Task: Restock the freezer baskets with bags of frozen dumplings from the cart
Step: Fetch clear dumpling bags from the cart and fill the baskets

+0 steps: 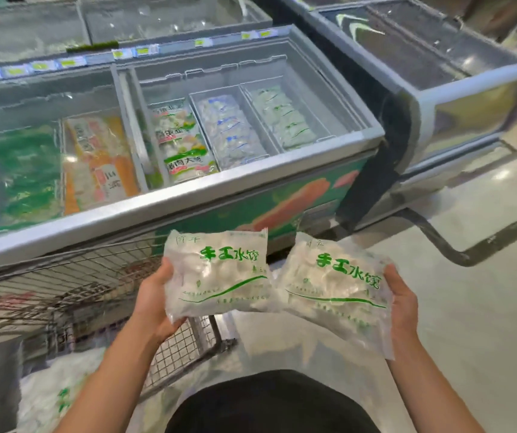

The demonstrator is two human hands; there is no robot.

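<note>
I hold two clear bags of frozen dumplings with green lettering, side by side at waist height. My left hand (154,300) grips the left bag (219,276) by its left edge. My right hand (402,303) grips the right bag (333,292) by its right edge. The wire cart (101,276) stands low on the left, with more dumpling bags (54,392) lying in it. Ahead, the open chest freezer (188,195) holds baskets: one with blue-marked bags (230,129) and one with green-marked bags (285,117) on the right.
Green and orange packets (94,160) fill the freezer's left part under a sliding glass lid (32,120). A second freezer (438,73) stands at right, with a dark pipe (438,242) low on the floor beside it. Pale tiled floor (469,307) lies to my right.
</note>
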